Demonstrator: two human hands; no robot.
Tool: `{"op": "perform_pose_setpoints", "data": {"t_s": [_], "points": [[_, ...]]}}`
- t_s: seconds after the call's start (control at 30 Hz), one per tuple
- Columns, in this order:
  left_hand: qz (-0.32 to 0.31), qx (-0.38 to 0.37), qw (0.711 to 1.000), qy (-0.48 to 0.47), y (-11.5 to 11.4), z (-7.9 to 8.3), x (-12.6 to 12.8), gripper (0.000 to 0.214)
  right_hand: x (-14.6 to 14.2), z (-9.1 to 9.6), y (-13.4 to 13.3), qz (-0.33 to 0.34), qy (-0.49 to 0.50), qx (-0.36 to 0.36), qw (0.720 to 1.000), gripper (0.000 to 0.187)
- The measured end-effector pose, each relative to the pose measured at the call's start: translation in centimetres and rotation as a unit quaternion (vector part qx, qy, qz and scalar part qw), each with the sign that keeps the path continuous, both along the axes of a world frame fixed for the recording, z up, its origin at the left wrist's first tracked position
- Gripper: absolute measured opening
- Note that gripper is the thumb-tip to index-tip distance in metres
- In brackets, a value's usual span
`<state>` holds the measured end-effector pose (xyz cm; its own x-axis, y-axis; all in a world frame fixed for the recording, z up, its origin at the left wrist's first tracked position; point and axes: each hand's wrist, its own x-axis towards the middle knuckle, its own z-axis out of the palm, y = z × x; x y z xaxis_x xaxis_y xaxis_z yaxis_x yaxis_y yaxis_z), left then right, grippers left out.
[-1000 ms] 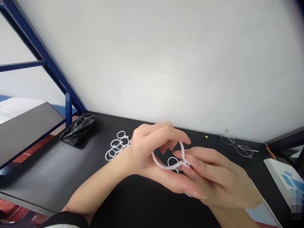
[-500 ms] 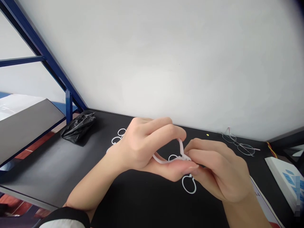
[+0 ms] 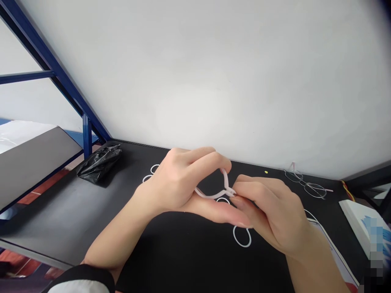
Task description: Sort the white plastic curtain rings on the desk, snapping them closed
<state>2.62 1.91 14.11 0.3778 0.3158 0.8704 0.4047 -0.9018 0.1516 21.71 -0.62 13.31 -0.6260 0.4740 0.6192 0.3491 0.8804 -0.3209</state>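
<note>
Both hands meet above the black table [image 3: 61, 219]. My left hand [image 3: 180, 185] curls its fingers and thumb around a white plastic ring [image 3: 217, 190]. My right hand [image 3: 269, 207] pinches the ring's clasp end between fingertips. Below the hands a loose white ring [image 3: 242, 237] lies flat on the table, and another ring [image 3: 222, 200] shows partly between the hands. A pile of white rings [image 3: 150, 174] sits behind my left hand, mostly hidden by it.
A crumpled black plastic bag [image 3: 99, 162] lies at the table's back left by a blue metal frame [image 3: 82, 134]. Wire-rimmed glasses [image 3: 305, 185] rest at the back right near the white wall. A white box [image 3: 363, 228] and a card [image 3: 332, 248] lie at the right.
Both hands have risen slightly and drawn closer together on the ring. The loose ring on the table below them has come into view.
</note>
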Motion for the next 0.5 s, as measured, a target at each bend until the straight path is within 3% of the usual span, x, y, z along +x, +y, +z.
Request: {"op": "perform_pose_setpoints", "data": {"t_s": [0.5], "points": [[-0.003, -0.015, 1.0, -0.002, 0.03, -0.25, -0.43, 0.056, -0.48, 0.21, -0.13, -0.017, 0.008, 0.054, 0.998, 0.017]]}}
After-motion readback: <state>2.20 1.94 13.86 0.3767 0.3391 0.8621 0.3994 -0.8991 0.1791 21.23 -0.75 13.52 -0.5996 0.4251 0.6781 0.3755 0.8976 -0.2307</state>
